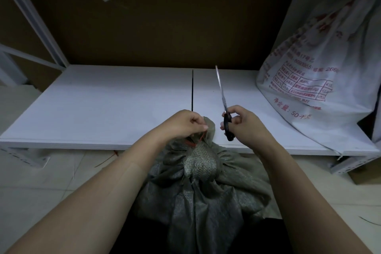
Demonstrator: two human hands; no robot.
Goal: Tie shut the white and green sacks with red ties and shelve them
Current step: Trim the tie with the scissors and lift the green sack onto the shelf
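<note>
Two hands at work on the green sack (206, 192), which stands on the floor (41, 192) btwn the person's arms, just in front of the low white shelf (103, 105). Its neck is bunched w/ a red tie (195, 140) round it. L hand (185, 123) is curled over the neck, fingertips pinching the tie's loose end. R hand (245, 123) grips the black handles of the scissors (223, 101), blades together, pointing up over the shelf, apart from the tie. At far right the white sack (309, 80) w/ red print sits on the shelf; can't tell if it's tied. One spare red tie (107, 160) lies on the floor by the shelf's front edge, left.

Step in hand, I'd judge: trimming the tie's tail. To do it well: pull the tail taut and away from the weave w/ the L hand so it stands clear; open the blades only once near the tail; cut past the knot, leaving a short stub so it can't slip; keep tips off the fabric and the L fingers. Check the neck is tight before lifting the sack onto the shelf's bare part.
</note>
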